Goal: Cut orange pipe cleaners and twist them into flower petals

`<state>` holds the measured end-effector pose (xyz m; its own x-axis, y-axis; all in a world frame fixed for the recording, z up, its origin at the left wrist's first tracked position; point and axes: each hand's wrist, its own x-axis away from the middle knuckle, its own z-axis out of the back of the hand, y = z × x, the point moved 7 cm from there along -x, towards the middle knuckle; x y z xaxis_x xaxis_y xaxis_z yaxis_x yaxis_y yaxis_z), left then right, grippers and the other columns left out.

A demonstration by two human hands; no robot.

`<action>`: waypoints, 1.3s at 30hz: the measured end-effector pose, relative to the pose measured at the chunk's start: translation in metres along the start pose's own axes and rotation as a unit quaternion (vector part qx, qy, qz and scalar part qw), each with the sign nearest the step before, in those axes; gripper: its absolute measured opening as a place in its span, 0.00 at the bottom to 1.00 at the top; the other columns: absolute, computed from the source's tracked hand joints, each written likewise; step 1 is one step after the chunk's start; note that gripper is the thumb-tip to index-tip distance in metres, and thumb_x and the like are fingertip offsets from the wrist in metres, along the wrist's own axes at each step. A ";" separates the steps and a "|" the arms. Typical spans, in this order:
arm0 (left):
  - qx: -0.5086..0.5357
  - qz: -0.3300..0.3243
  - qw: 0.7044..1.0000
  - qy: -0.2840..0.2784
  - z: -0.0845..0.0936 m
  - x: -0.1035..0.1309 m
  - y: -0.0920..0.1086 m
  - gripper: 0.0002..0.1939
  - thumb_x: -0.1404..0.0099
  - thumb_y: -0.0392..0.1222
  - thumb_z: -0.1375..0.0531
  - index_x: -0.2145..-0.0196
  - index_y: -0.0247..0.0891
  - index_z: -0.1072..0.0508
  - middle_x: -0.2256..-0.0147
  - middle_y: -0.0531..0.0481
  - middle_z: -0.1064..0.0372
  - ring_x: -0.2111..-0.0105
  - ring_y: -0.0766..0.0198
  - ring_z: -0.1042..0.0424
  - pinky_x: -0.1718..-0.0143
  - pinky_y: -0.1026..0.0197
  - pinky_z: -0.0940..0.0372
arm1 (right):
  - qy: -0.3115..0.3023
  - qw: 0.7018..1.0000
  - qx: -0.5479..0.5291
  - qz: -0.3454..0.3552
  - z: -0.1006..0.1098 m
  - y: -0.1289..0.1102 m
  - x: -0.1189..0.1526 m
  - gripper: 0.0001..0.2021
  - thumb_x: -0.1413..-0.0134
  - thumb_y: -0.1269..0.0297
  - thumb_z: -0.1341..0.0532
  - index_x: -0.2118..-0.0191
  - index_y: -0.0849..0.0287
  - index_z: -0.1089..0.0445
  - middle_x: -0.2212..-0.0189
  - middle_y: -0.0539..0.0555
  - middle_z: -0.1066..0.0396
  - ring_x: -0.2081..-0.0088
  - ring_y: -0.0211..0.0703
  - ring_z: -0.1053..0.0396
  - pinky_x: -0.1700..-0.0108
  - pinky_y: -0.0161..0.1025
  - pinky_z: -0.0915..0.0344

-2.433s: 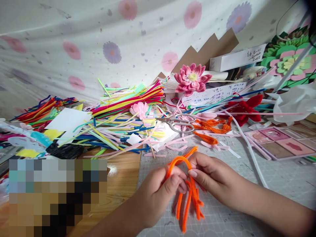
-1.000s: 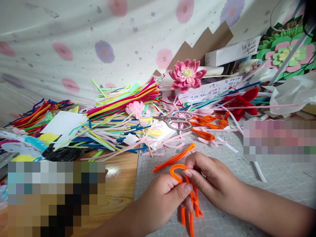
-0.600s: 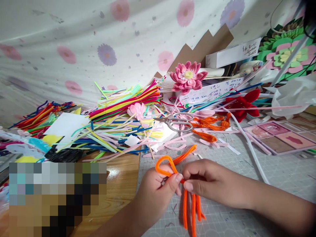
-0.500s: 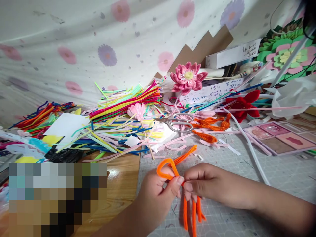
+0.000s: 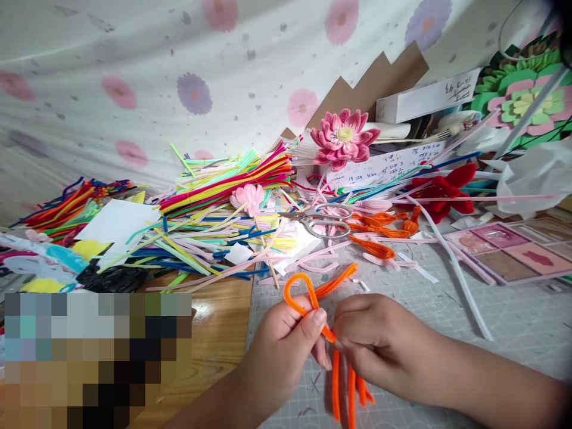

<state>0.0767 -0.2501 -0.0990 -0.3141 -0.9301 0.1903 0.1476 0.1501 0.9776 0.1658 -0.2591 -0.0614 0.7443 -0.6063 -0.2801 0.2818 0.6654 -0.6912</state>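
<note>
An orange pipe cleaner (image 5: 298, 282), bent into a rounded loop, stands up from my left hand (image 5: 286, 339). The left thumb and fingers are closed on it just below the loop, where its two strands cross. At the pipe cleaner's lower end is my right hand (image 5: 388, 342), its fingers curled in with the tips against that end; they are partly hidden. Further orange pipe cleaners (image 5: 351, 393) lie on the grey cutting mat (image 5: 513, 369) beneath the hands, their upper lengths showing behind the loop.
Scissors (image 5: 319, 221) lie beyond the hands beside finished orange petals (image 5: 373, 247). Bundled coloured pipe cleaners (image 5: 232, 187) are heaped at the back left. A pink flower (image 5: 345, 137), a red flower (image 5: 447, 187) and an eyeshadow palette (image 5: 513, 253) are further right.
My right hand has turned and its fingers have curled inward. The loop has become rounder, and its crossed lower end now shows between my hands.
</note>
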 end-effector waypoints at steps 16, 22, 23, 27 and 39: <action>-0.067 -0.028 0.996 -0.048 -0.004 0.001 0.001 0.16 0.40 0.47 0.50 0.81 0.36 0.39 0.82 0.52 0.38 0.78 0.68 0.37 0.72 0.65 0.42 | 0.043 0.952 -0.277 -0.125 -0.002 0.023 0.001 0.06 0.46 0.63 0.46 0.71 0.59 0.40 0.75 0.50 0.33 0.72 0.37 0.34 0.68 0.33 0.39; -0.075 -0.021 0.995 -0.068 -0.003 0.004 0.004 0.14 0.40 0.47 0.50 0.78 0.35 0.38 0.82 0.55 0.40 0.80 0.70 0.38 0.76 0.68 0.43 | 0.062 0.915 -0.374 -0.140 0.004 0.033 0.008 0.14 0.46 0.54 0.48 0.72 0.60 0.37 0.79 0.48 0.39 0.76 0.34 0.42 0.72 0.31 0.43; -0.083 -0.027 0.994 -0.064 -0.002 0.004 0.006 0.14 0.40 0.47 0.50 0.78 0.35 0.38 0.82 0.55 0.40 0.80 0.71 0.39 0.76 0.68 0.43 | 0.074 0.910 -0.383 -0.139 0.009 0.035 0.009 0.16 0.47 0.51 0.48 0.71 0.61 0.36 0.79 0.48 0.40 0.77 0.34 0.44 0.73 0.31 0.45; -0.116 -0.036 0.992 -0.033 0.007 0.003 0.009 0.15 0.40 0.47 0.50 0.79 0.36 0.39 0.82 0.57 0.42 0.81 0.72 0.42 0.78 0.69 0.46 | 0.082 0.904 -0.393 -0.148 0.018 0.040 0.010 0.19 0.47 0.50 0.49 0.73 0.62 0.36 0.80 0.48 0.42 0.78 0.33 0.48 0.75 0.31 0.48; -0.053 -0.029 0.998 -0.017 0.011 0.000 0.011 0.13 0.42 0.46 0.48 0.79 0.36 0.40 0.83 0.57 0.43 0.82 0.73 0.44 0.80 0.69 0.48 | -0.085 0.872 -0.429 -0.219 -0.008 0.037 0.011 0.08 0.53 0.62 0.40 0.70 0.63 0.35 0.79 0.46 0.41 0.79 0.29 0.46 0.78 0.27 0.49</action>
<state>0.0678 -0.2447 -0.0873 -0.3556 -0.9243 0.1389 0.2258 0.0592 0.9724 0.1797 -0.2448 -0.0958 0.7783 -0.5992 0.1878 0.0585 -0.2286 -0.9718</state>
